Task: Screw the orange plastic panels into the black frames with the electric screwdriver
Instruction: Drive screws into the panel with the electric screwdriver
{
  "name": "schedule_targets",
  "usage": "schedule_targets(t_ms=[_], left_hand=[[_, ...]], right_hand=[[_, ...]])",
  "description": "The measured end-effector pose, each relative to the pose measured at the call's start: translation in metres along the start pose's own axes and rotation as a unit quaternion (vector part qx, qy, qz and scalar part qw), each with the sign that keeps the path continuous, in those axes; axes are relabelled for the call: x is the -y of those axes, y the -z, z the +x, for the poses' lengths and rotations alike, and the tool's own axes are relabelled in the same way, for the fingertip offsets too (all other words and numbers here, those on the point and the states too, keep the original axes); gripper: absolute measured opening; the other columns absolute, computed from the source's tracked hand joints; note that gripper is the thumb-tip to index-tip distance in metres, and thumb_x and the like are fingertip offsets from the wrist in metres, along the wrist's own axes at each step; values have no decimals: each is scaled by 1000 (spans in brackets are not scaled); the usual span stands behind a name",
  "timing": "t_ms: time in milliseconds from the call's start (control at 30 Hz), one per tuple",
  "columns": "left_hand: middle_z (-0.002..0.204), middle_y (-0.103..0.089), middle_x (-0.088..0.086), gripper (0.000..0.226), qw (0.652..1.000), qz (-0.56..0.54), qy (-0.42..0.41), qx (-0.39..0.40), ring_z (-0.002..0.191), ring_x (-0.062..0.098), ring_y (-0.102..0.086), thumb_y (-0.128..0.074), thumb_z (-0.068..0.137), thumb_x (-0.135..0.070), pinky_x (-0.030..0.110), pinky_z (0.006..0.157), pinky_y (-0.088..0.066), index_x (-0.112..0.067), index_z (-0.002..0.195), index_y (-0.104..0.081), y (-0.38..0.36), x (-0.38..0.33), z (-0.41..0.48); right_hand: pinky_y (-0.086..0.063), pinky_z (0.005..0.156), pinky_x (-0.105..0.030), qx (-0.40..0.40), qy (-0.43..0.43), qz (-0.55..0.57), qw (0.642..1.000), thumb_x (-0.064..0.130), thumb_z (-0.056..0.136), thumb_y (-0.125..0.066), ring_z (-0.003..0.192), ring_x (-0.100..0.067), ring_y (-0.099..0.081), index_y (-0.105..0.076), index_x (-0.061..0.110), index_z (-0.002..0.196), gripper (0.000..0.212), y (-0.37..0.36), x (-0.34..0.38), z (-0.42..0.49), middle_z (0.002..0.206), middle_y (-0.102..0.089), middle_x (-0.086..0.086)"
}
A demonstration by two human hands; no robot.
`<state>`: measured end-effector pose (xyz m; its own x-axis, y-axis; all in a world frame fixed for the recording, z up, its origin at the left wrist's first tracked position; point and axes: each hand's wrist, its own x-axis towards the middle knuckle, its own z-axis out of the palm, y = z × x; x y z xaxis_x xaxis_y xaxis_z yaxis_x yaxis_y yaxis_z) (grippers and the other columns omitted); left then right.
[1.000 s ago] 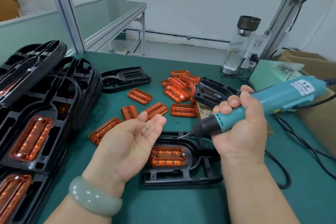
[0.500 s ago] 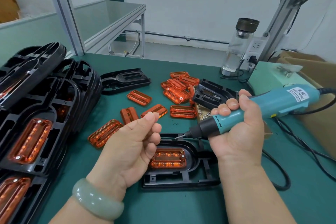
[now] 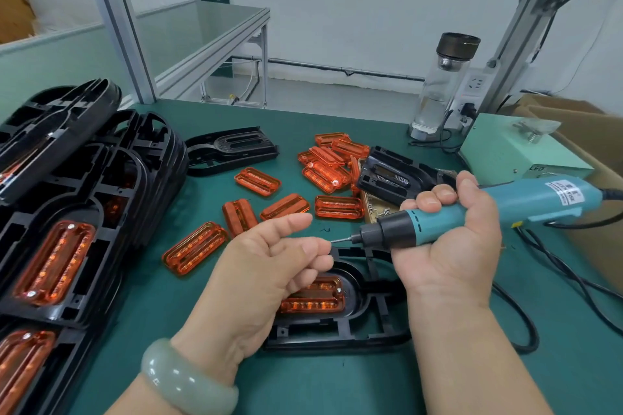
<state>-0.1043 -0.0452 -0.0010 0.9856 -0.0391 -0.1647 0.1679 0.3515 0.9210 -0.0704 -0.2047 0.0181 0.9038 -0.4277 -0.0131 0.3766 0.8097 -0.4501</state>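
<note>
Gripping the teal electric screwdriver with the black nose [image 3: 472,212] round its barrel, the right hand [image 3: 451,246] holds the tool nearly level, its thin bit pointing left. The left hand [image 3: 266,269] sits just beside the bit tip with its fingers [image 3: 320,248] curled inward and the thumb extended above them. The fingertips touch the bit. Whether they pinch a screw there cannot be told, since anything that small is hidden. The work piece, a black plastic frame with a rounded end [image 3: 337,333], lies flat on the green table [image 3: 337,387] directly beneath both hands, with a translucent orange plastic panel [image 3: 317,296] seated in its recess. The panel's long axis runs left to right across the view. Its left end is covered by the left hand, and a screw head shows at its far right corner. The tool hand is the nearer to that exposed end. As judged, the bit is being loaded, so the next move requires swinging the bit from level to pointing down over an unfilled corner hole. Loose orange panels [image 3: 337,207] lie farther back, and finished frames are stacked [image 3: 67,212] at the left.
</note>
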Motion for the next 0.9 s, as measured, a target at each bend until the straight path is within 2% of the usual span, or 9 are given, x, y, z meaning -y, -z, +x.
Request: schedule_targets(t_ms=[100, 167, 233, 600, 733, 900], left_hand=[[77, -73, 9, 9, 1000, -3, 1, -17, 61, 11, -68, -70, 72, -17, 14, 46, -49, -13, 80, -71, -1, -1, 1], [70, -71, 2, 22, 1000, 13, 1, -16, 54, 5, -60, -74, 53, -35, 13, 45, -45, -20, 69, -75, -2, -2, 0], [65, -68, -1, 28, 1000, 14, 6, -16, 51, 2, -55, -75, 44, -40, 13, 43, -42, -26, 67, -76, -4, -1, -1], [66, -70, 1, 34, 999, 23, -32, -19, 52, 4, -59, -75, 43, -45, 14, 42, -40, -26, 71, -76, -11, 2, 0], [61, -66, 0, 28, 1000, -11, -4, -18, 51, 4, -56, -75, 45, -42, 13, 42, -41, -23, 65, -75, -11, 0, 0], [61, -64, -2, 11, 991, -120, 59, -20, 49, 3, -57, -72, 54, -28, 11, 40, -42, -18, 56, -72, -16, -2, -1]], right_hand=[[-41, 56, -20, -5, 3, 9, 1000, 14, 91, -55, 48, -7, -45, -52, 23, 86, 11, 0, 1, 0, 61, -48, 10], [-42, 56, -21, -8, 2, 13, 1000, 14, 91, -55, 48, -7, -45, -52, 23, 86, 10, 0, 0, 0, 61, -48, 10], [-42, 56, -21, -10, 1, 13, 1000, 15, 91, -55, 48, -7, -45, -52, 23, 87, 9, -1, -1, -1, 61, -48, 10], [-42, 56, -19, -11, -2, 28, 1000, 16, 92, -55, 49, -6, -46, -51, 23, 88, 10, -4, -4, -5, 62, -48, 11], [-44, 57, -19, -12, -5, 36, 999, 16, 93, -57, 50, -6, -48, -51, 23, 90, 9, -6, -7, -8, 63, -50, 10], [-47, 58, -20, -8, -3, 40, 999, 17, 93, -58, 51, -6, -50, -48, 23, 90, 12, -7, -12, -10, 63, -50, 10]])
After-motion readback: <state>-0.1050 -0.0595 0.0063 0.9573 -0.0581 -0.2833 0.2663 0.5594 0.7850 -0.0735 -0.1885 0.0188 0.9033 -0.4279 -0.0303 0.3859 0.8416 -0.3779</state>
